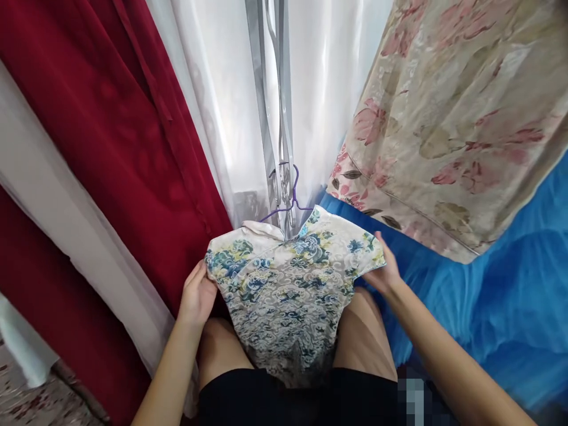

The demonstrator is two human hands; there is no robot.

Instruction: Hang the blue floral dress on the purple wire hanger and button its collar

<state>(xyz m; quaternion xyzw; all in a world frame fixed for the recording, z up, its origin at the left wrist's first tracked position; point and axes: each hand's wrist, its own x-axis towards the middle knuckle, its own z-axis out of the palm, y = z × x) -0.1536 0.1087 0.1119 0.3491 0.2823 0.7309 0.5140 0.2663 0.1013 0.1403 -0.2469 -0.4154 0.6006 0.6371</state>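
Observation:
A small white dress with a blue and yellow flower print (288, 290) hangs on a purple hanger (290, 198) and drapes over my lap. My left hand (197, 293) grips its left sleeve edge, fingers curled round the cloth. My right hand (384, 269) pinches the right sleeve edge. Both hands hold the garment spread out between them. My bare knees show under the dress.
A red curtain (119, 148) hangs at the left with a sheer white curtain (222, 106) beside it. A window frame (270, 106) stands straight ahead. A floral cloth (452, 118) hangs at the upper right over a blue sheet (510, 296).

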